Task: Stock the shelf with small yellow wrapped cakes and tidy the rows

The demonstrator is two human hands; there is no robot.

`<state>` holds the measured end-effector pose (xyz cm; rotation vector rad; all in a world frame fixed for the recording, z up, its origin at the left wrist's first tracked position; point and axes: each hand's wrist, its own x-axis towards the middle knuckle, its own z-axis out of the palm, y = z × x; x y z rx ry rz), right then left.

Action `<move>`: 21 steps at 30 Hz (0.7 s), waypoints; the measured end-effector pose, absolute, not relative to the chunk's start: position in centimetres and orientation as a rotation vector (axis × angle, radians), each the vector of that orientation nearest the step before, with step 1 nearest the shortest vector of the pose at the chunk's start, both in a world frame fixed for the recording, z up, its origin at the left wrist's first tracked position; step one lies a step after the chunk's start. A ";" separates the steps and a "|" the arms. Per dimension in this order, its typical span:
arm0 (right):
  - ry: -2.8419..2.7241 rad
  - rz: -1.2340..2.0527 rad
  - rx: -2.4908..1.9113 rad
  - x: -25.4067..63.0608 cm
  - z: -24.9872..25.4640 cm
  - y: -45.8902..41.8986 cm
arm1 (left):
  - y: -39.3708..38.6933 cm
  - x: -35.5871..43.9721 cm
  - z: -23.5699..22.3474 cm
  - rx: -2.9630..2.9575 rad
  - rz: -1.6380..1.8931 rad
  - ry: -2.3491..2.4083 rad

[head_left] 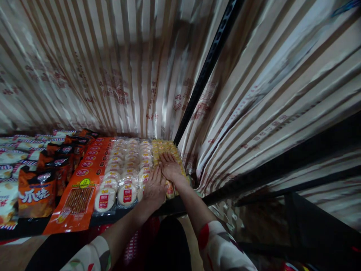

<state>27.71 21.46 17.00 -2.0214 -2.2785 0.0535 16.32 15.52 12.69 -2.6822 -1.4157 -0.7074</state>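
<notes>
Both hands rest side by side on packaged snacks at the right end of a black shelf. My left hand [154, 188] lies flat, its fingers stretched out, over the edge between the rice cracker packs [126, 194] and the yellow snack packs [162, 146]. Flat on the yellow packs, a little farther back, is my right hand [170, 167], fingers extended. The crackers are round and pale, in clear wrap with red labels. Under my palms the packs are hidden.
Left of the crackers are orange snack-stick bags [81, 199], orange-and-black bags [36, 194] and white snack bags [8, 199]. Striped sheeting [126, 67] hangs behind and to the right. A black upright post [203, 71] rises at the shelf's corner. Black rails [282, 158] run at right.
</notes>
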 end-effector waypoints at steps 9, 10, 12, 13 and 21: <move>-2.239 0.069 -2.019 27.9 17.1 23.1 | 15.5 16.4 13.6 -2.674 -0.791 -1.374; -2.234 0.070 -2.019 28.0 17.1 23.6 | 15.7 16.4 13.8 -2.665 -0.802 -1.380; -2.236 0.061 -2.007 27.9 17.0 24.8 | 16.0 16.6 14.0 -2.651 -0.807 -1.401; -2.242 0.056 -1.999 27.8 17.0 25.3 | 16.1 16.6 14.0 -2.651 -0.801 -1.413; -2.234 0.054 -2.013 27.3 15.8 26.7 | 16.5 17.1 12.6 -2.726 -0.661 -1.567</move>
